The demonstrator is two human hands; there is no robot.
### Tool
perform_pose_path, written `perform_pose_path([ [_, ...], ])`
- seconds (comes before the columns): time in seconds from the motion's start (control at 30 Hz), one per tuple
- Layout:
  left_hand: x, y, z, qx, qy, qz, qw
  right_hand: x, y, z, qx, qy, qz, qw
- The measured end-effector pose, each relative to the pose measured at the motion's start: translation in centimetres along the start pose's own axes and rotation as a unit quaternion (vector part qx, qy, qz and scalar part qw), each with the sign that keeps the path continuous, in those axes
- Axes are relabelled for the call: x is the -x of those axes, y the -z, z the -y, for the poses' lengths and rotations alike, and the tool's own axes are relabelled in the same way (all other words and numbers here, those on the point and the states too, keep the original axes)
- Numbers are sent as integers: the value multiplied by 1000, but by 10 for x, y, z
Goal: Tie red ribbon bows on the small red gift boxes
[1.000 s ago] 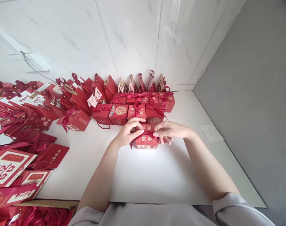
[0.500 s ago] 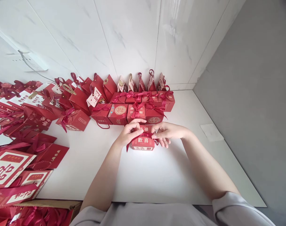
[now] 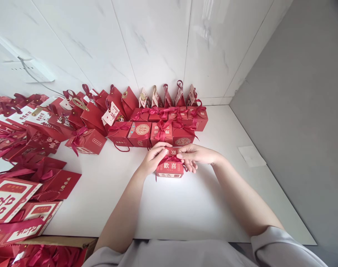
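A red gift box point(image 3: 169, 171) with gold and white lettering stands on the white table in front of me. Across its top runs a dark red ribbon point(image 3: 171, 158), gathered near the middle. My left hand point(image 3: 155, 157) is at the box's left side, its thumb and fingers closed at the ribbon. From the right, my right hand point(image 3: 193, 155) pinches the ribbon near the centre of the top, the other fingers curled by the box's right side. The exact shape of the ribbon under the fingers is partly hidden.
Behind it stand rows of ribboned red boxes point(image 3: 161, 134) and small handled bags point(image 3: 180, 94) along the marble wall. More red boxes point(image 3: 14, 198) crowd the left, above a carton point(image 3: 74, 241). White paper point(image 3: 251, 156) lies by the right edge.
My right hand has shifted slightly left over the box top. The ribbon end that hung out at the left has drawn in closer to the box.
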State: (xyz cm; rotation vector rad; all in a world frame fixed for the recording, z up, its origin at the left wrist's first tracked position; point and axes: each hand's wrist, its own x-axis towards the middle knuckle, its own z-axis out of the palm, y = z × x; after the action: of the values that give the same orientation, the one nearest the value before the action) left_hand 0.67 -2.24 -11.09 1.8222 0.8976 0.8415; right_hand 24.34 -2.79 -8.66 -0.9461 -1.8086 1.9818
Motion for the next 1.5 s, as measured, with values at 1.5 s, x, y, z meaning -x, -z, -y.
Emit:
perform_pose_path([
  [1.5, 7, 12, 1, 126, 45, -46, 990, 3, 7, -2, 15, 2, 23, 1000],
])
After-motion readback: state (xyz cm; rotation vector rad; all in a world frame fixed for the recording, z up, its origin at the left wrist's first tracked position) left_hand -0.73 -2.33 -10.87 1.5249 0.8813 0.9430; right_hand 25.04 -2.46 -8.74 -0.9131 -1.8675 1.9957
